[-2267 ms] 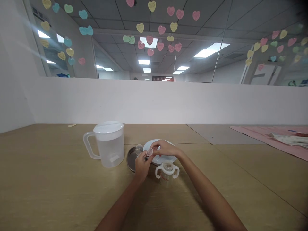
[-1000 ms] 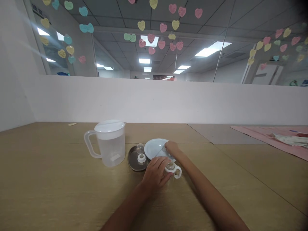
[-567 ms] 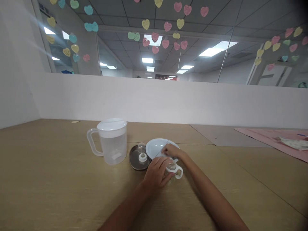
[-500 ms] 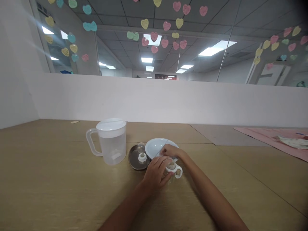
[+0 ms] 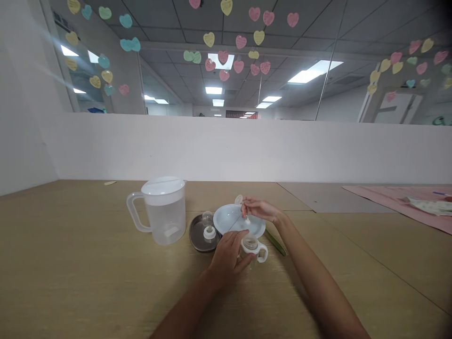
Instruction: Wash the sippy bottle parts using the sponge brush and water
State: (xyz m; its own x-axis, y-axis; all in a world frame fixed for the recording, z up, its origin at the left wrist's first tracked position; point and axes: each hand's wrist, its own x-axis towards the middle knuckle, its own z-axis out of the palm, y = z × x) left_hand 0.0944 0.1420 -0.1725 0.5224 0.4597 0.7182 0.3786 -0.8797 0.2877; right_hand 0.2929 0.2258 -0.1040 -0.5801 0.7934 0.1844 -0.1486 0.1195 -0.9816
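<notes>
My left hand (image 5: 229, 254) is wrapped round the left side of a clear, open-topped bottle (image 5: 250, 243) with a white handle. Above the white plate (image 5: 221, 221), my right hand (image 5: 259, 208) pinches a small thing; its round, pale end (image 5: 239, 199) shows beyond the fingers, and a whitish bit hangs below them. What it is I cannot make out for certain. Left of the plate, a dark round tray (image 5: 196, 239) holds a white ring (image 5: 209, 232) and a clear dome-shaped cap (image 5: 207, 218).
A large lidded translucent pitcher (image 5: 165, 214) stands left of the tray. A long green object (image 5: 276, 242) lies beside my right forearm. At the far right is a pink cloth (image 5: 377, 197) with things on it. A white wall (image 5: 226, 150) rises behind the table.
My right hand has risen from the plate and now shows the small pale thing in its fingers. The green object has come into view. My left hand stays at the bottle.
</notes>
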